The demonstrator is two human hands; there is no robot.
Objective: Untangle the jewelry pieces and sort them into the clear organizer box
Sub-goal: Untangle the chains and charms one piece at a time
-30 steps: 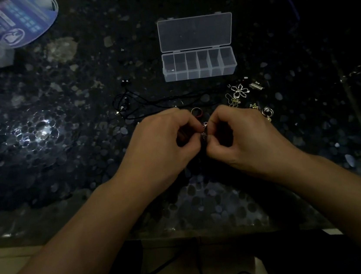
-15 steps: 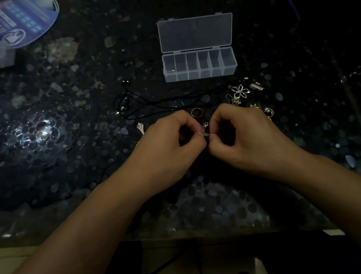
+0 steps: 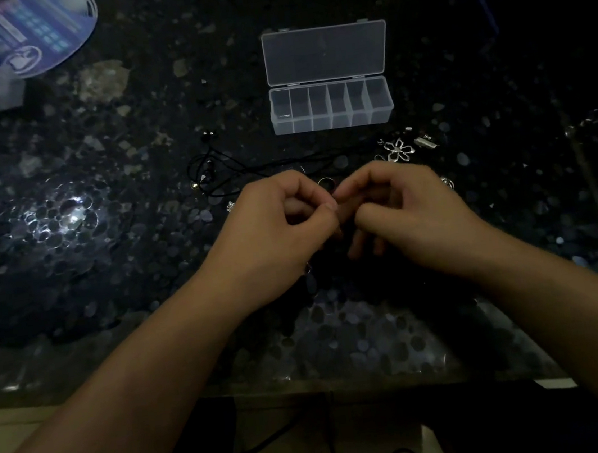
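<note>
My left hand [image 3: 282,228] and my right hand [image 3: 412,212] meet fingertip to fingertip above the dark table, fingers curled, pinching a small jewelry piece that the fingertips hide. Just beyond them lie a ring [image 3: 326,184] and a tangled black cord necklace [image 3: 230,170]. A silver flower pendant [image 3: 398,150] and a small silver charm [image 3: 426,141] lie at the right. The clear organizer box [image 3: 333,121] stands farther back with its lid [image 3: 325,53] open; a small item lies in its leftmost compartment.
The table [image 3: 63,217] is dark pebbled glass with a bright glare at the left. A round blue printed fan [image 3: 40,32] and clear plastic lie at the far left corner. More small silver pieces [image 3: 447,181] lie right of my right hand. Cables hang below the table's near edge.
The small silver piece that showed between my fingertips is now covered by them. My right thumb has drawn back a little from my index finger. Both hands stay in the same place.
</note>
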